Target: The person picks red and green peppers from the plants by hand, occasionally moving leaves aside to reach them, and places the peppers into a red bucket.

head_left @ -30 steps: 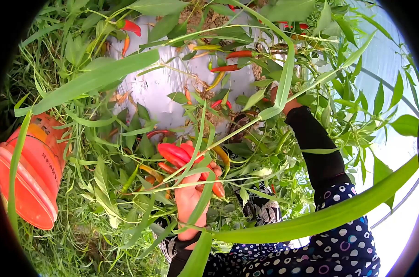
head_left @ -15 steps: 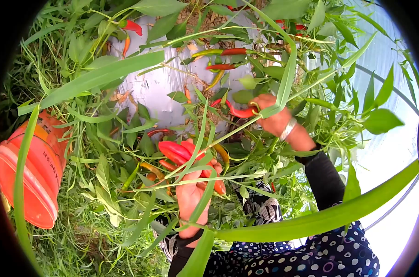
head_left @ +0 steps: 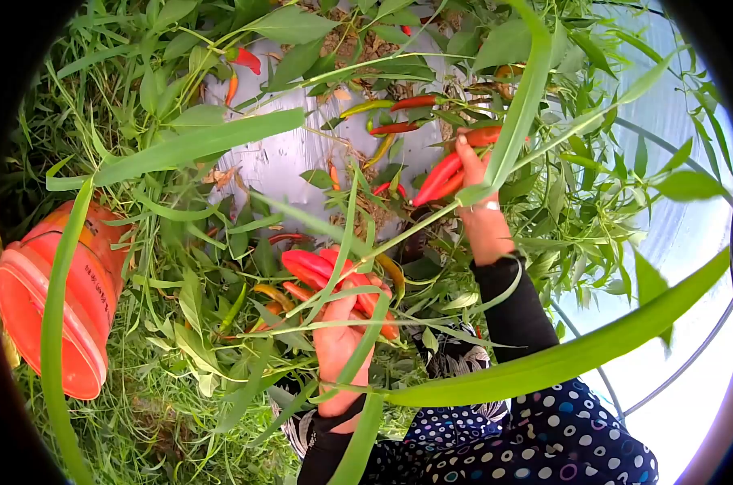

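Several red peppers (head_left: 308, 267) lie bunched in my left hand (head_left: 339, 339), whose fingers curl round them at the lower middle. At the right of centre, my right hand (head_left: 478, 182) is closed on red peppers (head_left: 441, 176) that point down and left, with part of the hand hidden behind a long leaf. Just left of my right hand, more red peppers (head_left: 415, 103) and a yellow-green one (head_left: 366, 107) hang on the plants above the pale ground sheet (head_left: 273, 153).
A red bucket (head_left: 63, 299) lies tilted among the plants at the left. Long grass blades (head_left: 568, 364) cross the view in front of both hands. Translucent sheeting (head_left: 657, 242) and thin hoops are at the right. A red pepper (head_left: 247, 60) hangs at the upper left.
My right hand has moved up and turned, and several red peppers now show in it. The curved red pepper it was touching is no longer at its fingertips. My left hand keeps its bunch.
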The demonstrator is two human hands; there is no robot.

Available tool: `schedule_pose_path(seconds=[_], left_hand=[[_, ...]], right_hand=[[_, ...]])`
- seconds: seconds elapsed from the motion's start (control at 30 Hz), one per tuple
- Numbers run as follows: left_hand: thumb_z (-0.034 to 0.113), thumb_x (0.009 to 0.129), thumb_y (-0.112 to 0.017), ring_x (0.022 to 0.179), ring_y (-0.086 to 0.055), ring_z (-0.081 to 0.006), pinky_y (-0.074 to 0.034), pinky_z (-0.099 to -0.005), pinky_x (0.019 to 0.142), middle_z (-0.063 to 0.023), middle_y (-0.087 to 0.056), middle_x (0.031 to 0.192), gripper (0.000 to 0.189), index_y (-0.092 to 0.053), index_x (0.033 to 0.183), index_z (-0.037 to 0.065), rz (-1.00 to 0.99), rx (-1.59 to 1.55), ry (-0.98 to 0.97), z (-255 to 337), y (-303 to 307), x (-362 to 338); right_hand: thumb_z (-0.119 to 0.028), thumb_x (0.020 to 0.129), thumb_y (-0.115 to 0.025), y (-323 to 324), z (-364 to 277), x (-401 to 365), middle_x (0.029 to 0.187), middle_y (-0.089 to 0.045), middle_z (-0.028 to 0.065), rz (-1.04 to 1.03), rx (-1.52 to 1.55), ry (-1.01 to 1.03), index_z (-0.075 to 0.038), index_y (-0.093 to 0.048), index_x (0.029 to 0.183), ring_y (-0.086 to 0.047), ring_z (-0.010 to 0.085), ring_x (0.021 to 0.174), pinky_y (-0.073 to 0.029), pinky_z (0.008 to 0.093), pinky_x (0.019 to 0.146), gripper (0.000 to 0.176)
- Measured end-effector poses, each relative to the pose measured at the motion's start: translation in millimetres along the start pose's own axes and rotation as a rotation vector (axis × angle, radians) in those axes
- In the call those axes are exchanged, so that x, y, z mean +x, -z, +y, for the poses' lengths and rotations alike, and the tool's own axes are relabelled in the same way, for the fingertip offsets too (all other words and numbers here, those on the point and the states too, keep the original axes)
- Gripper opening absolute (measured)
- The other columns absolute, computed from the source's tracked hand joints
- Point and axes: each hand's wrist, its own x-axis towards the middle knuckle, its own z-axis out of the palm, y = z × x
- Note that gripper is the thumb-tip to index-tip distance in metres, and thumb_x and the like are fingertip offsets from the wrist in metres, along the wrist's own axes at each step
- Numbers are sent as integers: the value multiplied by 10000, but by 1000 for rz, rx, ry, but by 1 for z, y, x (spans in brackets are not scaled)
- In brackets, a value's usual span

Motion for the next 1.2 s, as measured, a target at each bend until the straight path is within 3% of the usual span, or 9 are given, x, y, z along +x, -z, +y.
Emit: schedule_pose_path(seconds=[0.27,0.57,0.6,0.7,0.8,0.83,0.9,1.0,1.2], left_hand=[[138,861,-522,873,-575,-212,-490,-324,761,-130,-578,966,352,-466,1174,-13,47,-49,-27,-1,5,0],[165,831,-546,741,-580,-231,-483,-334,687,-136,-575,879,378,-478,1169,11,52,81,-76,-4,17,11],[182,829,-548,730,-576,-238,-474,-328,670,-138,-579,863,370,-484,1149,8,29,579,-269,-3,14,9],[162,813,-557,772,-564,-261,-468,-346,694,-143,-579,869,329,-503,1104,20,-145,38,148,-2,26,-3],[165,815,-571,791,-579,-257,-473,-350,715,-152,-584,927,386,-481,1158,12,-273,60,119,-25,37,-39],[175,829,-566,771,-597,-250,-484,-346,712,-160,-595,938,408,-467,1183,-3,-282,-49,169,-37,48,-51],[199,830,-573,810,-589,-240,-476,-347,742,-136,-585,928,424,-454,1187,4,-381,36,160,-28,36,-79],[195,834,-564,842,-565,-211,-460,-325,760,-100,-557,926,514,-359,1276,30,-313,-25,169,-16,14,-157],[176,800,-607,811,-569,-226,-469,-348,750,-123,-570,915,613,-311,1327,77,-328,-188,-153,46,-4,-254]], right_hand=[[-222,793,-646,-5,34,70,918,-578,51,-120,-35,58,-46,-561,1019,-521,134,824,-405,276,771,299],[-136,833,-555,1,-3,1,991,-549,76,-412,220,5,-21,-506,1084,-514,150,877,-422,280,786,281],[-136,838,-546,2,-13,-10,987,-549,74,-389,250,3,-20,-502,1097,-518,149,872,-428,278,778,288],[-134,851,-525,29,-45,-43,985,-548,64,-411,296,33,-21,-491,1132,-525,150,886,-435,278,777,304],[-299,870,-468,89,-81,-66,1207,-482,127,-497,444,-439,-48,-394,1234,-516,266,1058,-417,429,926,448],[-405,867,-411,78,-118,-89,1244,-456,150,-552,324,-429,-38,-362,1270,-486,300,1108,-384,457,963,547],[-420,886,-354,79,-147,-93,1206,-480,186,-933,213,-291,-32,-362,1280,-478,315,1118,-385,450,960,553],[-351,868,-485,176,-119,-73,1076,-562,88,-548,317,-403,-56,-465,1178,-533,214,1021,-413,406,916,428],[-305,843,-542,186,-134,-66,888,-573,19,-657,149,-480,-81,-531,1083,-542,185,858,-418,369,823,329]])
